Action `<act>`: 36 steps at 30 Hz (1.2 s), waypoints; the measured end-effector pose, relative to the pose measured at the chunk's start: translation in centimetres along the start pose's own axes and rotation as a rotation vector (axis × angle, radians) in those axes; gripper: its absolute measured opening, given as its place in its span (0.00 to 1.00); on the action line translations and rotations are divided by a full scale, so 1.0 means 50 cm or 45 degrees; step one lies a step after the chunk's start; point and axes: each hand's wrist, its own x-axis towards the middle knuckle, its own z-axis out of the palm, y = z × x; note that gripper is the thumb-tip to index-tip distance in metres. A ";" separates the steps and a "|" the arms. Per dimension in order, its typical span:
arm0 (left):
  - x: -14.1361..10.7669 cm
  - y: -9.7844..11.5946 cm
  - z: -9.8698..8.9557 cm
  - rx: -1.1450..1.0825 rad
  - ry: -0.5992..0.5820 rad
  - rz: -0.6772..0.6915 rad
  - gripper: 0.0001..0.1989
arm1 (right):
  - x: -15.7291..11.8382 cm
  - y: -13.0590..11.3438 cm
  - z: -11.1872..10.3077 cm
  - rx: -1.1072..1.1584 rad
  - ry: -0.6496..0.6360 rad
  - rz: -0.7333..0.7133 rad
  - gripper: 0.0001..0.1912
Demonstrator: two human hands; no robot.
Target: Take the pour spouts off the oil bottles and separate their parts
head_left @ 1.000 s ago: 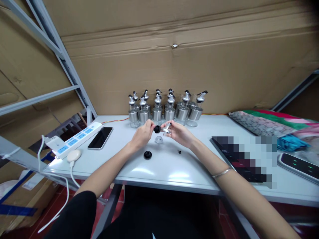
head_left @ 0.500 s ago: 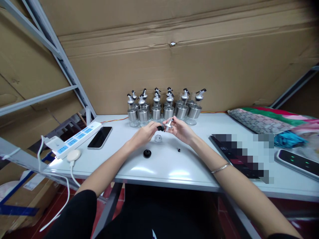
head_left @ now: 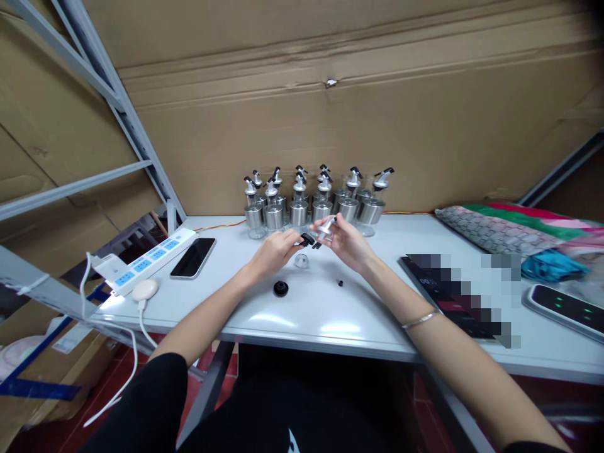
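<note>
Between the fingertips of my left hand (head_left: 279, 250) is a small black plastic part (head_left: 307, 239), probably a lever piece. My right hand (head_left: 346, 242) pinches a silver pourer spout (head_left: 325, 229) with a dark tip, held tilted just right of the black part. Below the hands, a clear round cap (head_left: 301, 260) lies on the white table (head_left: 311, 314). Nearer me sit a black ribbed stopper (head_left: 280, 288) and, to the right, a tiny black plug (head_left: 340, 283). Behind the hands stand several glass and steel oil bottles (head_left: 299, 212) fitted with similar spouts.
On the left lie a phone (head_left: 193, 258), a white power strip (head_left: 153, 258) and a round white charger (head_left: 145, 290) with its cable. A dark tablet-like device (head_left: 438, 292), partly pixelated, is on the right, beside patterned cloth (head_left: 491, 226) and another device (head_left: 566, 308). Cardboard (head_left: 302, 113) backs the table.
The spout in my right hand has risen slightly and moved apart from the black part, whose prongs now show more clearly. The whole view has shifted a little.
</note>
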 end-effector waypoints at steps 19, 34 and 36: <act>0.001 0.007 0.001 -0.372 0.146 -0.097 0.20 | -0.006 0.009 0.001 0.039 -0.145 0.119 0.09; 0.006 0.006 0.003 -0.623 -0.126 -0.128 0.21 | -0.005 0.010 -0.005 0.028 -0.178 0.192 0.07; 0.006 0.006 0.003 -0.623 -0.128 -0.153 0.20 | -0.006 0.010 -0.006 0.039 -0.193 0.195 0.06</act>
